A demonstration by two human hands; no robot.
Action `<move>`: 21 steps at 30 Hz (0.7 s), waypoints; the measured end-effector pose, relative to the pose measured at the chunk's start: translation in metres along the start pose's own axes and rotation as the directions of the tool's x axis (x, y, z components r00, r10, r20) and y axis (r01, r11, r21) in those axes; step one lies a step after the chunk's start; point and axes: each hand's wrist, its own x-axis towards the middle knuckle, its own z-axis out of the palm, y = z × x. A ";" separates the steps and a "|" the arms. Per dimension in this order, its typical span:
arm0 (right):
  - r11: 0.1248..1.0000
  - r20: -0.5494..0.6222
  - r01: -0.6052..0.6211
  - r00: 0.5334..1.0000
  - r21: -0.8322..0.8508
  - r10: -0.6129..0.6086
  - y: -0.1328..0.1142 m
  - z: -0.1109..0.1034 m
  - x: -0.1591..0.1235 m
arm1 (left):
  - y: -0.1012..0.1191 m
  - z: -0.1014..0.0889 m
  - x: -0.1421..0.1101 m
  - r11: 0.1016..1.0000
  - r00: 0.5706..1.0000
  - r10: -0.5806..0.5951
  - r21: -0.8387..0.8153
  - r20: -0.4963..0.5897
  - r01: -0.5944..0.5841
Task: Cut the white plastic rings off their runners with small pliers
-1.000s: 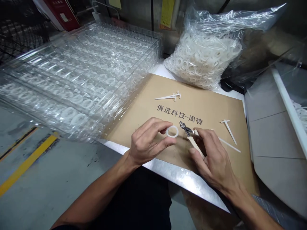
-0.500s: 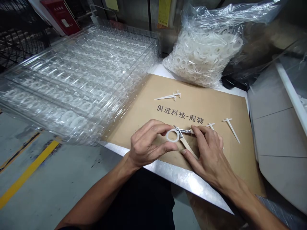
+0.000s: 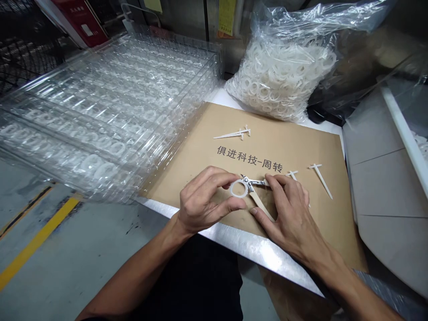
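Brown cardboard sheet (image 3: 187, 165) mid-frame, left hand (image 3: 209, 198) at centre pinching a white ring (image 3: 232, 192), right hand (image 3: 289, 207) gripping spread-handled cutters (image 3: 259, 203) against it.

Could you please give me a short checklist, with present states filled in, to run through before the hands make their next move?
1. Ring secure in the left hand: ok, pinched between thumb and fingers.
2. Nippers in the right hand: ok, handles spread apart.
3. Nipper head at the ring: ok, by its upper right edge; whether the blades touch it, cannot tell.
4. Left fingertips clear of the blades: cannot tell, they are close together.
5. Cardboard free of loose pieces: not ok, white sticks lie on it.
6. Right hand clear of the sticks: cannot tell, it partly hides one.
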 end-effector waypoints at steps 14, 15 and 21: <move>1.000 -0.015 0.008 1.000 -0.001 -0.008 0.001 0.002 0.000 | -0.002 0.000 -0.002 1.000 1.000 0.005 -0.022 0.005 -0.005; 1.000 -0.014 0.006 1.000 -0.005 -0.006 0.002 0.002 -0.001 | -0.002 0.000 -0.001 0.999 1.000 0.008 -0.034 0.005 -0.007; 0.999 -0.038 0.036 0.999 -0.023 -0.037 0.012 0.006 -0.004 | 0.003 0.003 0.005 0.993 0.997 -0.053 -0.110 -0.055 0.047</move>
